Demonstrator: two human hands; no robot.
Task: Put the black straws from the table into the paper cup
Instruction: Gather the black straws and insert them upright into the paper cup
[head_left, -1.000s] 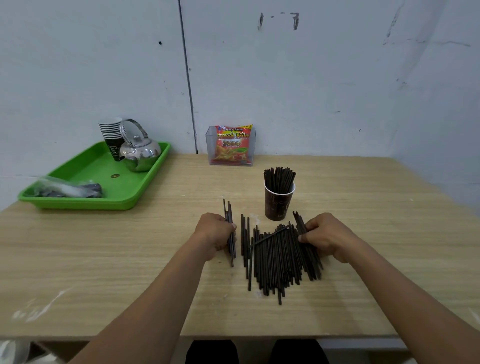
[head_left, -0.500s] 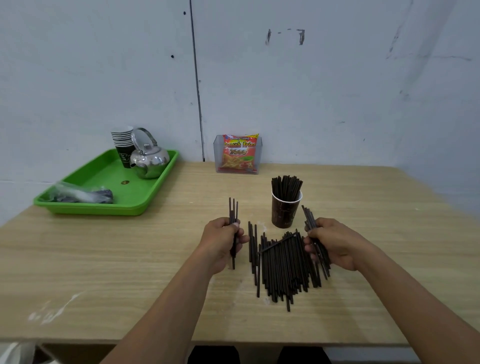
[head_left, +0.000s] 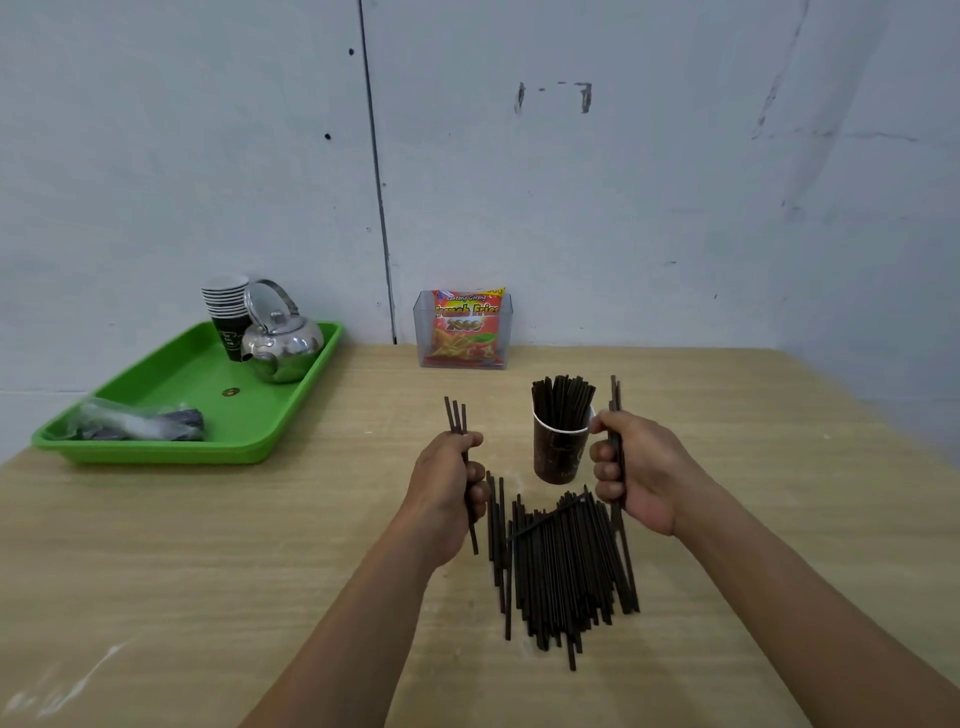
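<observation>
A dark paper cup (head_left: 558, 454) stands on the wooden table (head_left: 260, 545) with several black straws (head_left: 563, 402) upright in it. A pile of black straws (head_left: 563, 566) lies on the table just in front of the cup. My left hand (head_left: 447, 491) is shut on a few straws (head_left: 456, 415), held nearly upright to the left of the cup. My right hand (head_left: 636, 467) grips a few straws (head_left: 615, 397) upright, close against the cup's right side.
A green tray (head_left: 171, 384) at the back left carries a steel kettle (head_left: 283, 343), stacked paper cups (head_left: 226, 312) and a plastic bag (head_left: 137, 423). A clear holder with a snack packet (head_left: 465, 330) stands against the wall behind the cup.
Both hands lifted their straws off the table and turned them upright. My right hand moved up and in toward the cup's right side.
</observation>
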